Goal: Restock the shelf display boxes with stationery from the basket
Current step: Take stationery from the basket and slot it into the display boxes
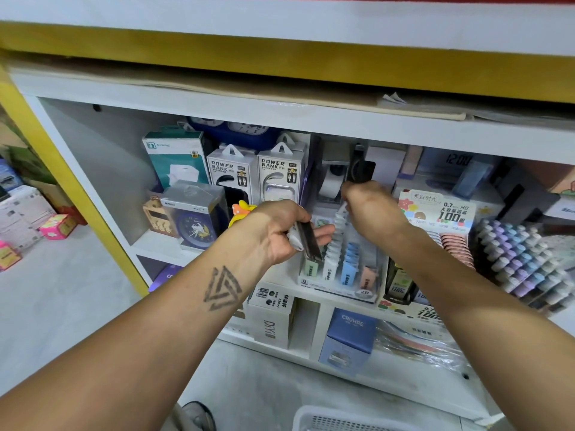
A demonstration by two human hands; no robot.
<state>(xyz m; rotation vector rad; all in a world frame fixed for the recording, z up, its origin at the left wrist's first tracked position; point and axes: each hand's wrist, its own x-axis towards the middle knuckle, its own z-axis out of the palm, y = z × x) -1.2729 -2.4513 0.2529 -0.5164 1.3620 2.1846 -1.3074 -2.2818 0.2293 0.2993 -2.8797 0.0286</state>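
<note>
White shelving [217, 98] with a yellow frame is seen from above, and both bare arms are stretched into its middle tier. A small stack of flat stationery packs [303, 239], dark on one side and white on the other, is gripped by the left hand [280, 233], the thumb curled over the top and the fingers underneath; the stack is held just in front of the clear display box [339, 287], above its left rows. The display box is filled with upright rows of small packs in green, white, blue and pink, and a "2B" label is carried on its front lip. The right hand [371, 206] is raised over the back of the same box, with its fingers curled downward; whether anything is pinched in them cannot be told, since the fingertips are hidden behind the hand. A dark object [361, 171] stands just behind the right hand. Two power bank boxes [255, 174] are lined up to the left of the display box, and a boxed blue alarm clock [194, 216] is placed in front of them. Pastel pen caps [522, 259] are packed in tiers at the right. The rim of a white basket [339, 419] is visible at the bottom edge, on the floor below the shelves.
</note>
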